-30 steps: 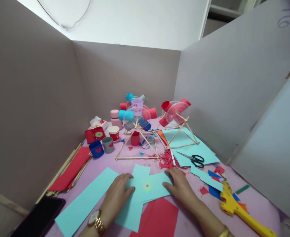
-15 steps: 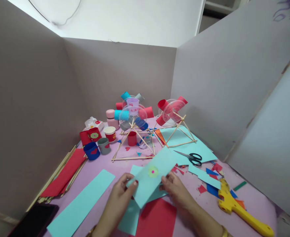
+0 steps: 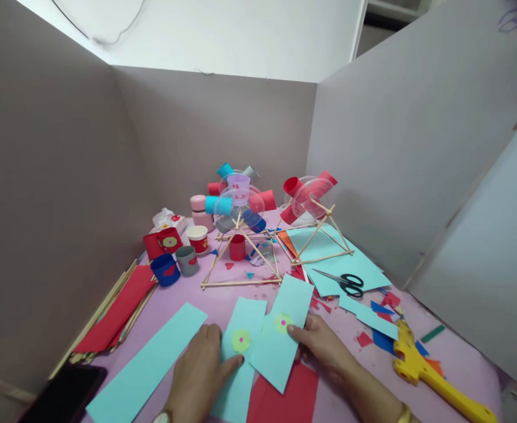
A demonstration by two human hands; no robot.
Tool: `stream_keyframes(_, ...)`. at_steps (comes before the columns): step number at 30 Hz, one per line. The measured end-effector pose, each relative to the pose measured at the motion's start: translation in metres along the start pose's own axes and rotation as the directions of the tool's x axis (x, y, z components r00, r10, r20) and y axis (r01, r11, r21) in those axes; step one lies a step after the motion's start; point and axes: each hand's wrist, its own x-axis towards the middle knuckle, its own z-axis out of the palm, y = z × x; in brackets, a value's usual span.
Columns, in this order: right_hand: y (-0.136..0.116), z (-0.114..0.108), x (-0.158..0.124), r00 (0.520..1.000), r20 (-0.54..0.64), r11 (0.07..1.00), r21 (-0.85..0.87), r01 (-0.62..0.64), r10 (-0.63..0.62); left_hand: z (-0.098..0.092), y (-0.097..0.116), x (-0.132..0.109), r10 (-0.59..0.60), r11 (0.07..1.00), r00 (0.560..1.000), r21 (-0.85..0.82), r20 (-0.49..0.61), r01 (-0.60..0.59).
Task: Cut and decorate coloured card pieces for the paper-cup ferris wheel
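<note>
My right hand (image 3: 322, 346) pinches a light-blue paper strip (image 3: 282, 332) by its edge; a yellow-green flower sticker with a pink centre sits on it. The strip is tilted and raised slightly off the table. My left hand (image 3: 199, 370) rests with fingers flat on a second light-blue strip (image 3: 241, 358), which carries a similar flower sticker by my fingertips. A red sheet (image 3: 291, 399) lies under both strips.
A long light-blue strip (image 3: 146, 367) lies left. Two stick-and-cup wheel models (image 3: 241, 226) (image 3: 314, 217), small cups (image 3: 165, 267), black scissors (image 3: 344, 281), a yellow glue gun (image 3: 435, 373), red paper with sticks (image 3: 117, 311) and a dark phone (image 3: 62, 396) crowd the pink table, walled by cardboard.
The strip held up in both hands has been moved right, now gripped by my right hand alone. My left hand dropped flat onto the strip underneath, uncovering its flower sticker.
</note>
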Motion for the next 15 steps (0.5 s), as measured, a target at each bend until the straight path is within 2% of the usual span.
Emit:
stream_keyframes(5,0.004,0.000,0.001,1.000,0.023,1.000,-0.028,0.001,-0.001,0.002,-0.002,0.001,-0.009,0.998,1.000,-0.068,0.021,0.010)
stream_keyframes(9,0.004,-0.001,0.002,0.999,0.031,1.000,-0.024,-0.006,0.007,-0.002,-0.018,0.009,-0.023,0.980,0.999,-0.196,0.038,0.030)
stream_keyframes(11,0.003,0.000,0.002,0.999,0.032,1.000,-0.013,-0.010,0.010,-0.008,-0.028,0.015,-0.030,0.968,0.999,-0.248,0.019,0.034)
stream_keyframes(12,0.003,0.001,0.002,0.999,0.035,1.000,-0.006,-0.013,0.013,-0.012,-0.032,0.017,-0.031,0.945,1.000,-0.325,-0.001,0.029)
stream_keyframes(13,0.002,0.001,0.002,0.999,0.041,1.000,0.000,-0.017,0.017,-0.015,-0.034,0.019,-0.032,0.881,0.999,-0.472,-0.026,0.016)
stream_keyframes(14,0.001,0.003,0.002,0.999,0.049,1.000,0.005,-0.022,0.022,-0.019,-0.034,0.019,-0.043,0.765,0.998,-0.644,-0.037,0.009)
stream_keyframes(15,0.000,0.004,0.002,0.998,0.059,1.000,0.010,-0.028,0.027,-0.021,-0.031,0.019,-0.071,0.608,0.997,-0.794,-0.034,0.017)
